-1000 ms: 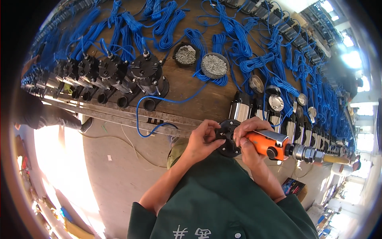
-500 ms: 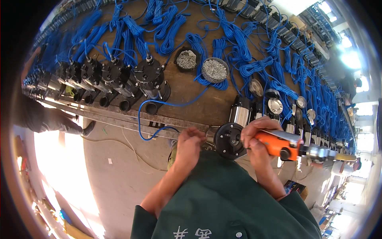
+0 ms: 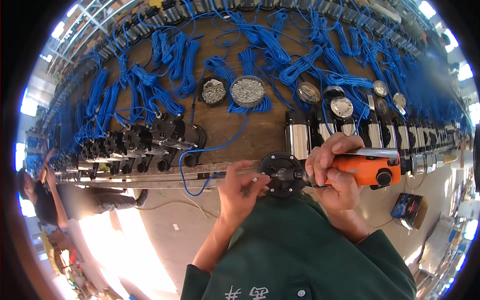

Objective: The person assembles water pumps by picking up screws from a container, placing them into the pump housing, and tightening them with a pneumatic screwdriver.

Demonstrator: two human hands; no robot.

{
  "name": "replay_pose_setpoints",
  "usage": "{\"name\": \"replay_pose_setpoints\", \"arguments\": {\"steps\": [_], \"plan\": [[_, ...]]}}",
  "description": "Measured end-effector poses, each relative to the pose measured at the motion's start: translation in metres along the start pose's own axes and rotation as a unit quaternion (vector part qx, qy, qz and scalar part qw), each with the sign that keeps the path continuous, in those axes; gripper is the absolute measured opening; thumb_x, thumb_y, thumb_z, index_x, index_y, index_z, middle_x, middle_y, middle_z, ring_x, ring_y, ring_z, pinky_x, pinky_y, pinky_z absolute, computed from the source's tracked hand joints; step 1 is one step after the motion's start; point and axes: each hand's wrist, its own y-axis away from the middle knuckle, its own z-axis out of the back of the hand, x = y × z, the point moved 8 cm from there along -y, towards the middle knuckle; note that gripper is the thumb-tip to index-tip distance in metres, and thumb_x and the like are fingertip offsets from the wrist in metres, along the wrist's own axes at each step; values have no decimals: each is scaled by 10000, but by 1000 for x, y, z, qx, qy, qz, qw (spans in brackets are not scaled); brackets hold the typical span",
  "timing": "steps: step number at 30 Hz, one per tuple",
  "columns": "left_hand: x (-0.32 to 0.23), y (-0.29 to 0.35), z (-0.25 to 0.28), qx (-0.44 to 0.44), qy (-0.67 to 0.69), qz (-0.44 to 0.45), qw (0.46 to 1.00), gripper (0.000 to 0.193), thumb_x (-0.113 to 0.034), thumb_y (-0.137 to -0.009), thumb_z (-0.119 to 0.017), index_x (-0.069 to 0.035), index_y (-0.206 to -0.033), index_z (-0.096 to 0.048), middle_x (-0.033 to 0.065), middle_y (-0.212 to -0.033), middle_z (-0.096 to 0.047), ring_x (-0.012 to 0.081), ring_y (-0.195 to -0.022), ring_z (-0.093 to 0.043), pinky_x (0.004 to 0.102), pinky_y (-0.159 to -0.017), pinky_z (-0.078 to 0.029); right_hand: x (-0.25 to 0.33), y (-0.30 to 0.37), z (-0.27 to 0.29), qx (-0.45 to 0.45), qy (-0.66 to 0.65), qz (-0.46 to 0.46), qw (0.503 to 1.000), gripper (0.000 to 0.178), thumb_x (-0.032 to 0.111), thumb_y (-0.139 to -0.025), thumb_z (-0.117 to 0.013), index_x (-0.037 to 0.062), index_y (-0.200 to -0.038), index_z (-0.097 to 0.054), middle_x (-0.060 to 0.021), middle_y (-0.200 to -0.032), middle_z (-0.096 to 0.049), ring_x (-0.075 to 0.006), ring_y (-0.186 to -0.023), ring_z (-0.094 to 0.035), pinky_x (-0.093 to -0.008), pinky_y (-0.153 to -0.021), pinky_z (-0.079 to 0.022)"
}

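My right hand (image 3: 336,172) is closed around an orange pneumatic driver (image 3: 367,170) with a metal lever along its top. The driver's dark nose points left, over the face of a round black pump cover (image 3: 280,160) with several screws around its rim. The cover sits at the bench's near edge, close to my body. My left hand (image 3: 238,191) is beside the cover on its left, its thumb and fingers pinching a small screw (image 3: 255,179) near the driver's tip. The fingers partly hide the screw. A blue cable (image 3: 194,194) loops down left of this hand.
Two round tubs, one smaller (image 3: 212,92) and one larger (image 3: 247,91), hold small metal parts. Black pumps (image 3: 172,131) stand left along the bench (image 3: 220,131), silver-bodied ones (image 3: 299,136) right. Coiled blue cables (image 3: 272,47) cover the back. Another person (image 3: 42,195) works at far left.
My view has swung, shifting the whole scene. The driver's nose now lies across the cover's face, and my left hand has come closer to it. The screw in my left fingers now shows.
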Motion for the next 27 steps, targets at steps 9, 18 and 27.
{"name": "replay_pose_setpoints", "arguments": {"steps": [9, 18, 27], "plan": [[-40, -5, -46, 89, -208, -166, 960, 603, -34, -782, -747, -15, -1312, -461, 80, -1117, -678, 239, -682, -694, 300, -552, -537, 7, 12, 22, -10, -19, -29, 999, 314, 94, -775, -580, 46, -1048, -433, -94, -887, -502, -119, -566, -494, -301, -625, -462], [-35, -11, -97, 234, -277, -251, 897, 613, -125, -793, -721, -57, -1349, -471, 111, -907, -677, 299, -701, -651, 382, -622, -515, 8, 10, 43, 84, 15, -58, 995, 311, -94, -730, -538, -29, -1031, -497, -138, -861, -570, -137, -645, -569, -254, -550, -489], [-38, -26, -115, 143, -395, -337, 843, 761, -210, -615, -787, -39, -1292, -484, 104, -1140, -561, 328, -1089, -493, 437, -912, -403, -10, 27, 66, 54, 154, -69, 984, 278, -137, -684, -492, -30, -940, -497, -140, -824, -527, -153, -594, -522, -254, -519, -476]]}}
